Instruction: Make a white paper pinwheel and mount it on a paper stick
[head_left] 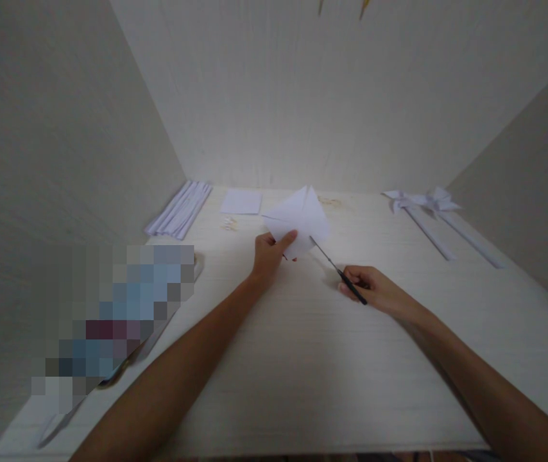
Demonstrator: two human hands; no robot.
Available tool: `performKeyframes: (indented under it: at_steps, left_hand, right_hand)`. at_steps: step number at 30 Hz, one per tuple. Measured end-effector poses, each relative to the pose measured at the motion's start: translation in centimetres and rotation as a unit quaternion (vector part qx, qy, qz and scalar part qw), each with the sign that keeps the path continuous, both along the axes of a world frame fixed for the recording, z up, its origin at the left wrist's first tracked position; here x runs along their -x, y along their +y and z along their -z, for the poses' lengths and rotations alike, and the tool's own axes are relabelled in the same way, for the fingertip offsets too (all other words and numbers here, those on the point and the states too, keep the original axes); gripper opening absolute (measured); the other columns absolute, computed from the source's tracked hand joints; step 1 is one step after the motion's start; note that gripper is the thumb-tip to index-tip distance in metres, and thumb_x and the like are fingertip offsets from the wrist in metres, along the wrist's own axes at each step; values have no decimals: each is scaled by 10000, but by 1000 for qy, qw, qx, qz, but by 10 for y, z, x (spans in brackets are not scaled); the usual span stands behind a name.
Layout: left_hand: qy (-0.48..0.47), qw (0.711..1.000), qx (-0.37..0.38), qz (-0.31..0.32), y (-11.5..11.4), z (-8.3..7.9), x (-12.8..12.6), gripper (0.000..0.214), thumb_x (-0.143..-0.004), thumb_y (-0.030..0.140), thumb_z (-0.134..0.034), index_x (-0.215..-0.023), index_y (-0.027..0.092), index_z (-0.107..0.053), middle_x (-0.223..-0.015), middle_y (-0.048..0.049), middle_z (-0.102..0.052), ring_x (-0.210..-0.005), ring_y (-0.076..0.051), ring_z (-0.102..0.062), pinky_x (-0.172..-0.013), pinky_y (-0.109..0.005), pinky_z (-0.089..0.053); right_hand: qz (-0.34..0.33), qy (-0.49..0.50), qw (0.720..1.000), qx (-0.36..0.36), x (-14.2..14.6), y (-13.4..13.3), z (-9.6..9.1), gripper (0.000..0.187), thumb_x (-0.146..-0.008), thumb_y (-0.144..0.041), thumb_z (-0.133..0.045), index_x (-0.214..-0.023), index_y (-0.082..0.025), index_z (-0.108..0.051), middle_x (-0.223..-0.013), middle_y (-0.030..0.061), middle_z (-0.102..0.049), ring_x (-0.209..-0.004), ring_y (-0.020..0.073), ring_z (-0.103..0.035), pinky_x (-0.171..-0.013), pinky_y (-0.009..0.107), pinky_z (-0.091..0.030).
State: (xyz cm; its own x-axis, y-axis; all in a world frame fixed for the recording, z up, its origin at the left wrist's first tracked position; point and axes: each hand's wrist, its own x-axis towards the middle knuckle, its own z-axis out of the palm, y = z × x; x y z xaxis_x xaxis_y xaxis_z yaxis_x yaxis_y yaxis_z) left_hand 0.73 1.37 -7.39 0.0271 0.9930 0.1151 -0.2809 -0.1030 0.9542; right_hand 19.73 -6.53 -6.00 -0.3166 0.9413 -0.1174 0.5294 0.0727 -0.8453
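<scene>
White paper, slit in from its far corners, is held out past the middle of the table, toward the back edge. Nearest me, along the table's left edge, lies an item hidden by pixelation, so I can't tell what it is; only bits of a pale rim show. Two bare forearms reach in over the front edge. The right hand is closed, fingers curled in around a black-handled tool, probably scissors seen edge-on; I can't tell how far its blades are apart. The metal tip points up at the near right side of the paper, though whether it touches is unclear. The left hand has the sheet in a firm pinch, thumb flat on the upper face and fingers tucked below.

Beyond, small pale bits are scattered left of the paper. At the back left corner sits a bundle of white paper sticks, with square white sheets to its right near the back edge. Toward the back right corner, two white pinwheels lie side by side, their sticks pointing frontward.
</scene>
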Motion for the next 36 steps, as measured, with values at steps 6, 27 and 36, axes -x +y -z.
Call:
performKeyframes:
  at_steps: [6,27,36]
  left_hand:
    - [8,999,17,31,-1,0,-1,220,-544,320,-665,-544,116,-582,-517,-5,-578,-410,-83,-498,-377,-194,-415]
    - [-18,998,33,-41,1,-5,-1,306,-591,319,-659,-748,67,-587,-578,-47,-630,-427,-114,-580,-428,-198,-470]
    - [-23,998,7,-50,-8,-9,-7,292,-618,340,-626,-776,104,-561,-631,-33,-624,-429,-106,-580,-349,-162,-382]
  right_hand:
    - [21,13,1000,3,1,1,0,390,-702,-479,-517,-548,-204,-288,-519,-64,-259,-458,72,-265,-430,230,-187]
    - [16,7,1000,-4,4,-1,-3,384,-693,-500,-513,-557,-200,-317,-524,-60,-285,-466,75,-278,-428,228,-202]
    - [0,5,1000,5,11,-5,-3,384,-704,-492,-512,-569,-200,-302,-544,-58,-268,-477,74,-279,-429,222,-211]
